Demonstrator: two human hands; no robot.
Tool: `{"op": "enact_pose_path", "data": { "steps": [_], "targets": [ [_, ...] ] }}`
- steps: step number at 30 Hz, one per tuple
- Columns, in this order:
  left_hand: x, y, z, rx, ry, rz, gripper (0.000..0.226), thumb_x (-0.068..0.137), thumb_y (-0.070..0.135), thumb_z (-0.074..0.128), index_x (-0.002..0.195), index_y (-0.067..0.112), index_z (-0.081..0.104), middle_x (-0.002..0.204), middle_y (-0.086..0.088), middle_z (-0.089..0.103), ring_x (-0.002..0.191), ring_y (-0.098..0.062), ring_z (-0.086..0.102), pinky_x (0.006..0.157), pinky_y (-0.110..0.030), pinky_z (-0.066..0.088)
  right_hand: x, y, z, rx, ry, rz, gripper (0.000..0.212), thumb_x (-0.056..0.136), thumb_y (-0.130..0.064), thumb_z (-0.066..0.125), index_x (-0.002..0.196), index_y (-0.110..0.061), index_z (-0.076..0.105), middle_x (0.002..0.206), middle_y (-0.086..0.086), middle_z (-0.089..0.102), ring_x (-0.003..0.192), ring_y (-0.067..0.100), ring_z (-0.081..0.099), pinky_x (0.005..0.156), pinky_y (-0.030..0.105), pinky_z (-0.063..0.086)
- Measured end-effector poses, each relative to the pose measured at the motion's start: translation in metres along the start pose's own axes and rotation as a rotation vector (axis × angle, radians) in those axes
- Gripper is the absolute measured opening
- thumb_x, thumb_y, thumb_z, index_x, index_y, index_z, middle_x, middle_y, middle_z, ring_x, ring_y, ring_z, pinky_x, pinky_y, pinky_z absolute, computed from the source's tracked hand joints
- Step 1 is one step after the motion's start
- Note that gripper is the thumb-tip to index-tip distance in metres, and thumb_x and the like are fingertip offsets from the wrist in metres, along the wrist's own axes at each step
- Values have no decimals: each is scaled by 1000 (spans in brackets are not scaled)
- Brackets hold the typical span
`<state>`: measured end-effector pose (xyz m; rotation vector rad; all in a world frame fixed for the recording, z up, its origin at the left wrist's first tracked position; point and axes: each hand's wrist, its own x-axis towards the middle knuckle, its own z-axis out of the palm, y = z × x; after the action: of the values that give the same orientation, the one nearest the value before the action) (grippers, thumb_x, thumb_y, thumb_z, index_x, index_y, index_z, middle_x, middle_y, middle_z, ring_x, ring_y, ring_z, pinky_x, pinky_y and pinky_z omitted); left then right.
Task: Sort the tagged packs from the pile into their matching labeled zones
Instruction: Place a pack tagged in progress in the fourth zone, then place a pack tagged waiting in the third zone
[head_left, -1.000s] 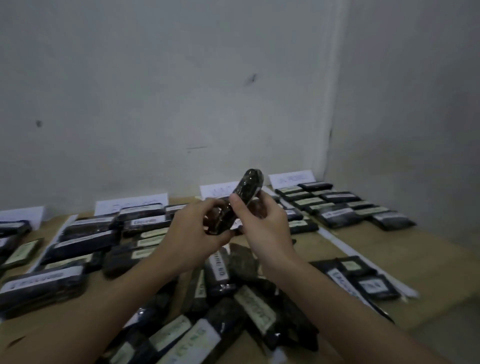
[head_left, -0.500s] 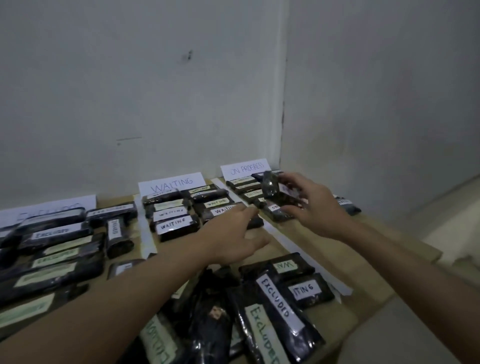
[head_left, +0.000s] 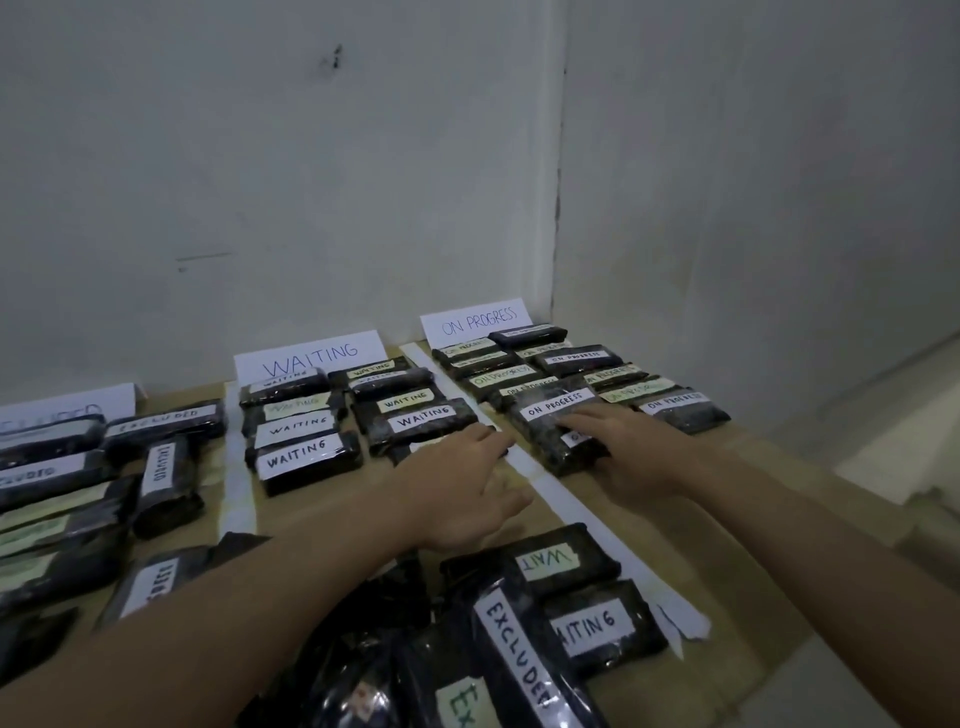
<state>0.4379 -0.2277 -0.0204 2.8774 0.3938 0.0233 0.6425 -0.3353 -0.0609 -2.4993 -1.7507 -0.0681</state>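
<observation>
The right hand (head_left: 631, 457) is laying its straight-fingered grip on an ON PROGRESS pack (head_left: 558, 428), pressing rather than clasping, in the ON PROGRESS zone below the sign (head_left: 475, 323). The pack's long axis is running away from the grip. The left hand (head_left: 462, 486), open and empty, is hovering nearer the pile (head_left: 467, 649) just beneath its wrist.

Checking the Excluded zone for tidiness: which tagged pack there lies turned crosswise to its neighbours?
The black plastic-wrapped pack at that zone's right edge; only its white EXCLUDED tag runs vertically.
</observation>
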Motion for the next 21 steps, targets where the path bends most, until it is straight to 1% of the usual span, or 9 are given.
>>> {"op": "enact_pose_path", "data": {
  "steps": [3,5,8,10,12,15,16,18,21],
  "targets": [
    [-2,-5,1,-22,16,4,61,94,47,40,145,20,24,148,3,28,134,-14,31,109,-29,29,-1,-1,1,-35,-4,-26,76,83,-8,58,147,-25,21,153,-3,18,138,21,23,109,39,31],
    [-5,-9,1,-45,19,12,58,94,46,40,145,20,26,146,4,31,133,-13,32,109,-31,29,-7,-10,-5,43,35,-36,75,83,-4,58,147,-26,24,154,-2,16,140,21,20,111,41,28],
    [-11,-14,-5,-53,48,44,52,95,42,41,142,20,32,140,3,39,130,-14,37,107,-31,31,-26,-37,-18,376,62,-138,56,85,-15,60,137,-31,44,136,-9,45,123,9,43,103,37,40],
    [-17,-15,-9,-50,74,63,49,95,39,41,141,21,34,139,3,41,128,-13,38,106,-26,30,-40,-53,-25,397,-119,-178,46,85,-33,62,130,-37,50,127,-14,52,115,2,47,99,31,42],
    [-25,-17,-12,-48,94,77,47,96,38,41,140,23,35,139,4,42,127,-11,38,102,-20,28,-47,-66,-27,277,-293,-199,46,83,-37,64,128,-37,52,124,-13,54,113,5,48,99,31,42],
    [-37,-21,-14,-37,109,79,45,95,35,44,138,23,38,135,4,46,124,-11,40,96,-17,28,-51,-78,-31,235,-346,-133,55,79,-34,70,130,-34,49,120,-9,52,108,10,51,94,33,46],
    [-40,-22,-14,-49,118,72,44,94,35,46,136,22,40,134,3,48,122,-11,42,96,-18,31,-50,-81,-33,248,-344,-85,58,78,-32,72,130,-32,48,119,-8,50,107,10,50,91,31,47],
    [-46,-25,-16,-121,164,48,42,92,32,51,132,21,45,129,4,52,118,-11,47,91,-18,35,-48,-85,-40,253,-276,-24,48,76,-27,74,120,-28,55,108,-8,49,101,10,50,84,25,48],
    [-53,-31,-18,-419,291,-80,43,87,29,60,128,22,48,118,8,57,108,-8,53,80,-14,40,-43,-88,-50,397,16,36,24,74,-18,76,94,-23,64,95,-7,59,91,11,58,75,24,51]
  ]
}}
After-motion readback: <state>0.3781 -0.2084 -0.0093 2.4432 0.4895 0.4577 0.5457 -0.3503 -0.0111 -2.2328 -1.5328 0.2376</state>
